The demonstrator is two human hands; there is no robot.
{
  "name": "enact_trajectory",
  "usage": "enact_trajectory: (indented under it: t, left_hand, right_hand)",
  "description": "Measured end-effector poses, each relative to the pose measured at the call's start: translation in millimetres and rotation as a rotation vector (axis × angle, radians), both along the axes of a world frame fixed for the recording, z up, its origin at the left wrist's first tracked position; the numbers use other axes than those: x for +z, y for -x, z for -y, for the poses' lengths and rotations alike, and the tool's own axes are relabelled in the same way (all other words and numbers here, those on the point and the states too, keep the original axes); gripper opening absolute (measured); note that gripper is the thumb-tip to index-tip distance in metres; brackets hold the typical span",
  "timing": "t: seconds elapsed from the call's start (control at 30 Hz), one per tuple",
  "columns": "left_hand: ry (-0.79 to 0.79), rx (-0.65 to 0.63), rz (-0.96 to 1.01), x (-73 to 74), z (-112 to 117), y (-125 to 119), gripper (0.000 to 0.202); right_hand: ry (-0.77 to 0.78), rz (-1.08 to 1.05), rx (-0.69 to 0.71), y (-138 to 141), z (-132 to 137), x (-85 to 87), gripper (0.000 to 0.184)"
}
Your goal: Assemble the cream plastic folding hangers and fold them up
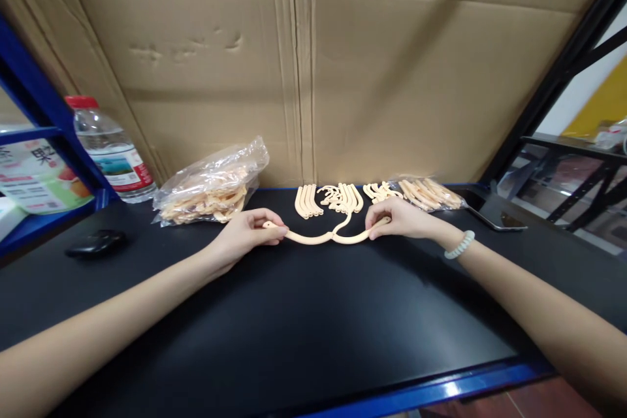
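A beige plastic clothes hanger [309, 240], with two curved arms meeting at a middle joint and a wavy hook pointing away from me, is stretched between my hands. My left hand [247, 233] pinches the end of its left arm, with the holed tip showing past the fingers. At the opposite end, my right hand [398, 217] is closed on the right arm between thumb and fingers. Just beyond the hanger lie curved arm pieces [307, 201] in a row, with a second group [349, 197] behind the hook. Small hook-like pieces [382, 192] sit near my right hand.
A clear bag of beige pieces [208, 192] stands at the back left, and another packed bag [431, 193] at the back right. A water bottle [115, 153], a black mouse [96, 243] and a phone [499, 217] are around. Cardboard [392, 78] walls the back of the black table [294, 326].
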State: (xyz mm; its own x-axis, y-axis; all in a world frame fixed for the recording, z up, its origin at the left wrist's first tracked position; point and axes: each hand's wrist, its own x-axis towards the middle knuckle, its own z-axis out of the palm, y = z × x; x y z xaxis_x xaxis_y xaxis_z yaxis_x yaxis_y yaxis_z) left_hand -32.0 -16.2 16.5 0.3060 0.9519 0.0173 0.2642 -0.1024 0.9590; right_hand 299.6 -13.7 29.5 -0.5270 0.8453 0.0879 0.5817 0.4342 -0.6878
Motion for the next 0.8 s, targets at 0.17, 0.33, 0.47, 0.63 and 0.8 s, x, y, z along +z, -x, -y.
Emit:
enact_trajectory:
  t: [0.17, 0.33, 0.47, 0.63, 0.8]
  left_hand:
    - [-0.547, -0.216, -0.486, -4.6, -7.4, 8.7, 0.020]
    - [-0.764, -0.303, -0.590, -5.6, -3.7, 6.1, 0.020]
    - [-0.811, -0.294, -0.652, -7.3, -3.4, 6.3, 0.021]
    - [-0.867, -0.174, -0.649, -3.9, 3.9, 0.1, 0.012]
    - [-0.751, 0.003, -0.215, 17.0, 62.1, -22.5, 0.007]
  right_hand:
    - [-0.162, 0.139, 0.039, 0.9, -0.8, -2.0, 0.012]
    - [-0.171, 0.162, 0.077, -4.4, -3.2, -3.2, 0.013]
    - [-0.208, 0.169, 0.037, -4.5, -3.3, -5.3, 0.009]
    - [-0.242, 0.206, 0.020, -2.1, -0.5, -3.4, 0.006]
    - [-0.307, 0.127, 0.037, -0.5, 0.9, -4.0, 0.015]
